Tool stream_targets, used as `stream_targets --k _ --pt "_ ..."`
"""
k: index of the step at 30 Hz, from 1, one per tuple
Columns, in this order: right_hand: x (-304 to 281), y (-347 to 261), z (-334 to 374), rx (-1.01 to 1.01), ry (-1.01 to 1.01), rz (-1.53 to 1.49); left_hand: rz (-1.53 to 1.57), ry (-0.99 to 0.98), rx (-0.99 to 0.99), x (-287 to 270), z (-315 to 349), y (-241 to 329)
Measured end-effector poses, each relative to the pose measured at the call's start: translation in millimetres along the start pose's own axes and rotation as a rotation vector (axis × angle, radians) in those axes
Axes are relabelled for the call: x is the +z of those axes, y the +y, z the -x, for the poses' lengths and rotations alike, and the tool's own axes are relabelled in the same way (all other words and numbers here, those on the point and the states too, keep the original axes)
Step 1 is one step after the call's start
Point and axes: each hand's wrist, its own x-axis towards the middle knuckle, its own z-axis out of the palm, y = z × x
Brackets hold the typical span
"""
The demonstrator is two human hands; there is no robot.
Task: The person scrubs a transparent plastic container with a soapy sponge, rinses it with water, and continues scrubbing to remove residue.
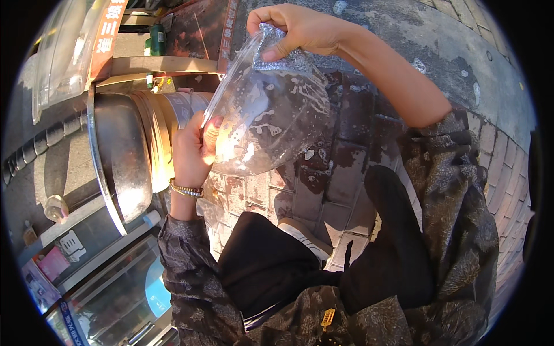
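Note:
A large, thin clear plastic dome or bowl (283, 115), wet with white suds, is tilted in front of me. My left hand (195, 147) grips its near-left rim, thumb on the inner side and fingers behind it. At the far edge my right hand (297, 34) presses a silvery glittery scrubbing sponge (280, 57) against the plastic, with the thumb on top and the other fingers mostly out of sight behind. Sunlight glares off the dome's lower left part.
A shiny metal basin (118, 167) stands at the left, next to a pale tan cylindrical thing (153, 138). Clear plastic covers (69, 57) and a green bottle (157, 40) are at the upper left. Wet brick paving (346, 167) with foam patches lies below; a glass-fronted case (115, 294) is at the lower left.

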Motion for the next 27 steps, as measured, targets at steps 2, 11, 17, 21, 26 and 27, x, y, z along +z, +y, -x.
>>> stream_targets --k 2,11,17,21,26,27 --pt "-0.1 -1.8 1.9 -0.036 0.015 0.112 -0.045 0.009 0.04 -2.6 -1.0 -9.4" --pt "-0.8 12.5 27.0 0.015 0.144 -0.539 -0.04 -0.032 0.08 -4.8 -1.2 -6.2" --pt "23.4 -68.4 10.6 -0.032 -0.028 0.291 -0.049 0.001 0.106 -0.1 1.1 -0.6" --pt "7.4 -53.2 16.0 -0.085 -0.121 0.386 -0.025 -0.035 0.101 -5.0 -4.8 2.4" --pt "1.7 -50.2 14.1 0.073 -0.096 0.366 -0.069 -0.02 0.105 -10.5 -11.8 -0.2" --pt "1.9 -54.2 13.8 0.074 -0.118 0.35 -0.094 -0.013 0.122 -9.5 -11.6 0.2"
